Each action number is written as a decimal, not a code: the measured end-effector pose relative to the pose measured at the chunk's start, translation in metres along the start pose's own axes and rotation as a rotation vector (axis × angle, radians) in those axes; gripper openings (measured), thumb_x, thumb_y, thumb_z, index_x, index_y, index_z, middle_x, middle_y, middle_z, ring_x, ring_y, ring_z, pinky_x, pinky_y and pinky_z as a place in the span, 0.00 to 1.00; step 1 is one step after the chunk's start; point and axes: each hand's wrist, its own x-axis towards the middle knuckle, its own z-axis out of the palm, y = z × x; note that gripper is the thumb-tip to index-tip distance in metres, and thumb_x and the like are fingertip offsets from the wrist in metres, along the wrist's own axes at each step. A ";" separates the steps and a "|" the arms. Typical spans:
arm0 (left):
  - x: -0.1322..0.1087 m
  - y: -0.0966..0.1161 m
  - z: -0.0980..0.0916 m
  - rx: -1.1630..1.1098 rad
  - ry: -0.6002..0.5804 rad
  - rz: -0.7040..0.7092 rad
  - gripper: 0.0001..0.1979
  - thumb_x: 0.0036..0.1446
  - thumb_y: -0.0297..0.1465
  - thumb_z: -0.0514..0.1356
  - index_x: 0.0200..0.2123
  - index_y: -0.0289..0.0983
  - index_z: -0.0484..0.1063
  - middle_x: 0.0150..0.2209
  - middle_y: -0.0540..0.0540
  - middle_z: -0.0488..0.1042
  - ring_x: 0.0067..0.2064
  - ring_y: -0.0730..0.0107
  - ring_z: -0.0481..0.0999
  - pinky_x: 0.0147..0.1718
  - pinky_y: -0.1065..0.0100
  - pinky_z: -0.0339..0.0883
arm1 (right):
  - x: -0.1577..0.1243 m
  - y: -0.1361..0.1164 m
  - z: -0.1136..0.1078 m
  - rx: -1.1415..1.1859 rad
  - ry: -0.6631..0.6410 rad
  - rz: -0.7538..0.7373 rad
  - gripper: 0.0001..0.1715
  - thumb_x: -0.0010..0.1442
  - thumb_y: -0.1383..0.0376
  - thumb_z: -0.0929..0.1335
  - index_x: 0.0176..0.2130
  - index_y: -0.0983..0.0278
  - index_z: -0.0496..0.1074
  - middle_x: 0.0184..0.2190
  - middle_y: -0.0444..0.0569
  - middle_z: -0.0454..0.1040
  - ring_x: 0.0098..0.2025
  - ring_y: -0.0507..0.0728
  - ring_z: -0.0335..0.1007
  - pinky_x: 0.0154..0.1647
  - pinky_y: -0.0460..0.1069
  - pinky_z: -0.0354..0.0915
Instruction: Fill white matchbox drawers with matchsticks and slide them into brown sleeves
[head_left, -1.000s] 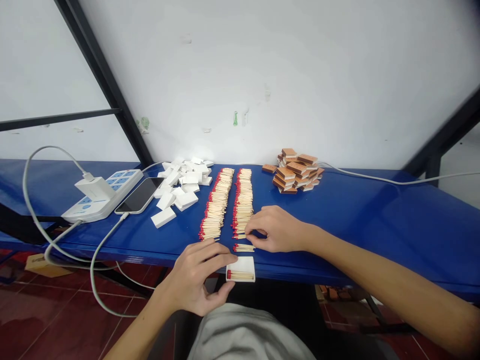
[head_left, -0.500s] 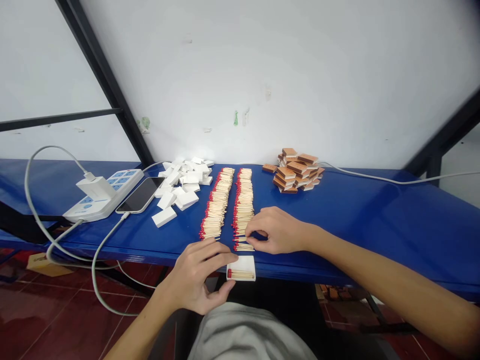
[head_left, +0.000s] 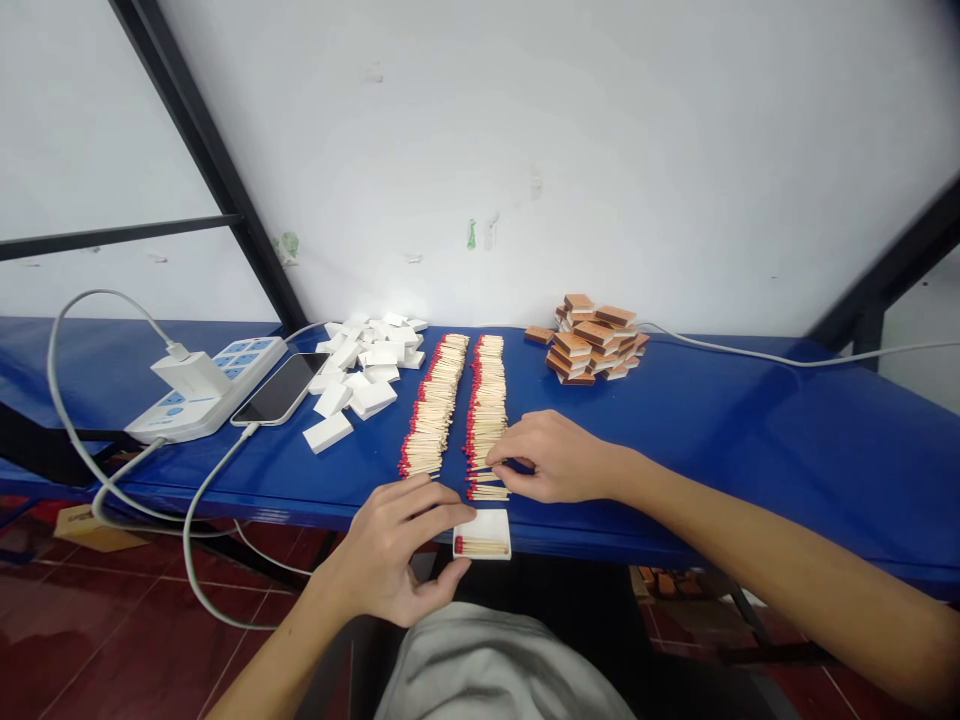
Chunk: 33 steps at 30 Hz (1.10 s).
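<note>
My left hand point(head_left: 409, 545) grips a small white matchbox tray point(head_left: 491, 522) by its left side, at the front edge of the table. Several red-tipped matches point(head_left: 484, 547) lie along the tray's near side. My right hand point(head_left: 544, 458) is at the near end of the right-hand row of matches point(head_left: 489, 400), its thumb and forefinger curled together at the match ends. Whether a match is between those fingertips is too small to tell. A second row of matches point(head_left: 435, 410) runs parallel on the left, red heads to the left.
White matchbox pieces point(head_left: 367, 365) are heaped at the back left. Brown-topped matchboxes point(head_left: 596, 340) are piled at the back right. On the left lie a phone point(head_left: 281, 388), a power strip point(head_left: 210, 390) and white cables point(head_left: 191, 560). A wall point(head_left: 562, 160) stands behind the blue table point(head_left: 712, 430).
My right hand has shifted very slightly left over the matches, its thumb and forefinger closer together. My left hand and the tray stay in place.
</note>
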 end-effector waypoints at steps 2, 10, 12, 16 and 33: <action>0.000 -0.001 0.000 0.001 0.000 0.000 0.17 0.52 0.27 0.63 0.47 0.38 0.74 0.39 0.43 0.80 0.37 0.63 0.79 0.37 0.62 0.74 | 0.000 0.000 0.001 -0.008 -0.007 -0.006 0.10 0.63 0.69 0.66 0.35 0.64 0.77 0.29 0.45 0.78 0.30 0.51 0.68 0.34 0.47 0.54; 0.001 0.000 0.001 0.008 0.013 0.009 0.16 0.52 0.27 0.63 0.46 0.38 0.74 0.38 0.44 0.80 0.37 0.63 0.79 0.37 0.62 0.74 | 0.000 -0.002 -0.001 -0.009 -0.040 -0.017 0.12 0.64 0.68 0.66 0.40 0.64 0.79 0.29 0.46 0.78 0.30 0.52 0.68 0.35 0.47 0.56; 0.001 0.000 0.001 0.009 0.019 0.010 0.16 0.52 0.27 0.63 0.46 0.38 0.74 0.38 0.44 0.80 0.37 0.63 0.79 0.37 0.62 0.74 | 0.000 -0.002 -0.001 -0.008 -0.037 -0.020 0.13 0.64 0.68 0.66 0.43 0.63 0.80 0.30 0.46 0.78 0.30 0.53 0.69 0.35 0.47 0.57; 0.001 0.000 0.001 0.007 0.017 0.009 0.17 0.52 0.27 0.63 0.47 0.38 0.74 0.38 0.44 0.80 0.37 0.63 0.79 0.37 0.62 0.74 | 0.000 -0.003 0.000 -0.004 -0.044 -0.020 0.14 0.64 0.67 0.66 0.45 0.63 0.80 0.31 0.47 0.79 0.31 0.53 0.69 0.35 0.47 0.58; -0.001 -0.001 0.001 0.011 0.003 0.012 0.17 0.52 0.27 0.63 0.47 0.38 0.73 0.39 0.44 0.81 0.37 0.62 0.79 0.37 0.60 0.73 | 0.000 -0.004 -0.003 0.019 -0.031 -0.034 0.09 0.62 0.69 0.66 0.31 0.64 0.74 0.26 0.43 0.74 0.27 0.50 0.62 0.32 0.47 0.51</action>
